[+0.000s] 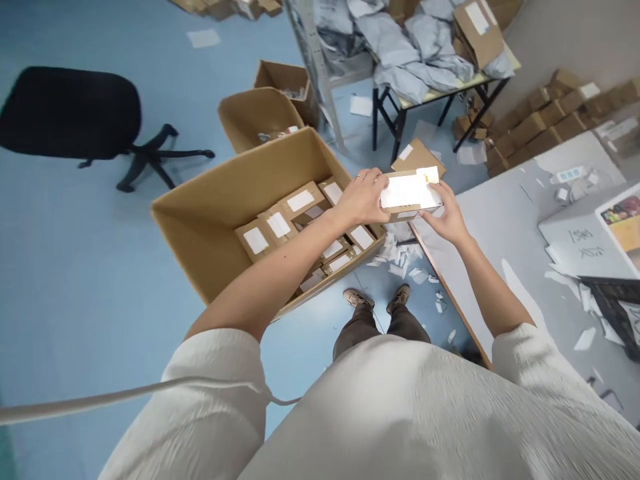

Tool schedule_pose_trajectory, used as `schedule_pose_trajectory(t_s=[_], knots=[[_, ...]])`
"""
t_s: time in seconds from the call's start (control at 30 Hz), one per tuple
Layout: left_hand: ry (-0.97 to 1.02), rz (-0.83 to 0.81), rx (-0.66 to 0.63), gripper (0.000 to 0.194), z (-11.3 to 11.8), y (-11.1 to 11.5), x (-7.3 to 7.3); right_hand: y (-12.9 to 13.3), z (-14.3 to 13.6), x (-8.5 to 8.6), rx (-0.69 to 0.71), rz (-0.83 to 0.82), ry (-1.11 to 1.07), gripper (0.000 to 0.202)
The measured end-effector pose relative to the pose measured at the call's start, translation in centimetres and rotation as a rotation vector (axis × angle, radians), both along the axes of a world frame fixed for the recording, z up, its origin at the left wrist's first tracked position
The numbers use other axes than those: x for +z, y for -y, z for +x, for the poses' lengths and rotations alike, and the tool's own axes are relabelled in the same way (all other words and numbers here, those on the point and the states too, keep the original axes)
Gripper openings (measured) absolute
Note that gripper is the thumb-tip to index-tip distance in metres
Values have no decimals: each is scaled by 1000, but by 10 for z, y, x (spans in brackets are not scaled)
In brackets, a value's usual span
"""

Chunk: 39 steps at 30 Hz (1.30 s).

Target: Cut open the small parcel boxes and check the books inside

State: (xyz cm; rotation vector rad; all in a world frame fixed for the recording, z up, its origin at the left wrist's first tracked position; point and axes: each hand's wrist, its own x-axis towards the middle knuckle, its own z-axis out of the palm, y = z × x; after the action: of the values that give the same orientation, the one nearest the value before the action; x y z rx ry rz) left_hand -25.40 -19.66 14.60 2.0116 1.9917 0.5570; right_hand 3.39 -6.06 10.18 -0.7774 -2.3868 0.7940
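Note:
A small cardboard box [409,191] with a white label over its top is held up between both hands. My left hand [364,197] grips its left end, thumb low on the near side and fingers over the far edge. On the right end, my right hand [445,212] closes round the corner, its thumb near the bottom edge. To the left and below stands a large open carton [225,180]. Several small labelled boxes [300,200] lie inside it, partly hidden by my left forearm.
At right is a pale worktable [480,233] bearing a white printer-like machine [595,233]. Paper scraps [400,257] litter the floor beside it. Grey mailer bags [390,40] cover a far table. A black chair [70,113] stands left. A white cable [150,390] crosses my left sleeve.

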Motion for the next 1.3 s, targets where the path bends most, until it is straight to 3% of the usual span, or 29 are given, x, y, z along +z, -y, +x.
schedule_pose_trajectory(t_s=[0.2, 0.37, 0.57, 0.77, 0.93, 1.07, 1.17, 1.3], knots=[[24, -44, -195, 77, 109, -69, -21, 2, 130, -19, -207, -35, 82, 88], [47, -53, -340, 75, 193, -107, -47, 13, 220, -38, -364, -75, 135, 87], [81, -76, -480, 77, 270, -133, -81, 29, 291, -55, -519, -152, 168, 83], [84, -108, -610, 81, 320, -151, -103, 45, 335, -72, -660, -197, 178, 81], [96, -157, -690, 77, 340, -157, -116, 60, 353, -84, -699, -248, 210, 79], [136, -169, -700, 65, 334, -151, -118, 65, 348, -77, -737, -154, 283, 71], [163, -155, -622, 57, 306, -142, -115, 56, 328, -63, -769, -8, 319, 57], [174, -159, -421, 52, 236, -117, -114, 42, 272, -47, -709, 88, 264, 47]])
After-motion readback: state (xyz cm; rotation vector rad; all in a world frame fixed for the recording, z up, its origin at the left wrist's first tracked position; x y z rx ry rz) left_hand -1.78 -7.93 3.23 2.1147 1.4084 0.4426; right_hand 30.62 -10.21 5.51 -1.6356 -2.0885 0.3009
